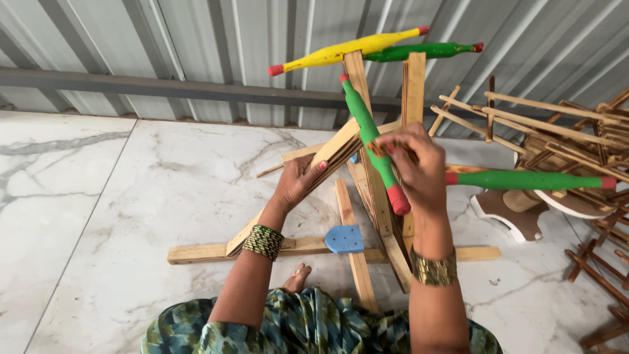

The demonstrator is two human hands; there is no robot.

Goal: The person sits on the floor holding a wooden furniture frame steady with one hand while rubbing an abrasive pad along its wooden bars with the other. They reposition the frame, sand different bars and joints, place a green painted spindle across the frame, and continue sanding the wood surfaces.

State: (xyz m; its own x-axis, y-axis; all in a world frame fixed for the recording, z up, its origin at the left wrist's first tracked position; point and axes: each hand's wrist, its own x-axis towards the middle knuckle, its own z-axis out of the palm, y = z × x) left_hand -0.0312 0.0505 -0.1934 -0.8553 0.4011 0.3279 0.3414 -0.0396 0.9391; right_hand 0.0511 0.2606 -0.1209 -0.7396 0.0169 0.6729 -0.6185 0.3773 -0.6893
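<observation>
Two hands worked at one green rod (368,134) with red ends, which ran on a slant from its upper tip near the frame's top down to its red lower end just beside the right hand (416,167). That hand's fingers were curled around the rod's lower half, gripping it, so it was the nearer one. The left hand (298,180) lay to the rod's left, fingers wrapped over a slanted wooden slat (331,154) of the wooden frame (357,262), holding it. Above, a yellow rod (347,50) and a second green rod (426,50) rested across the frame's upright tips. Another green rod (527,179) stuck out level to the right, toward a heap of slats (563,131). Bare marble floor (131,196) spread to the left; the right side was crowded.
</observation>
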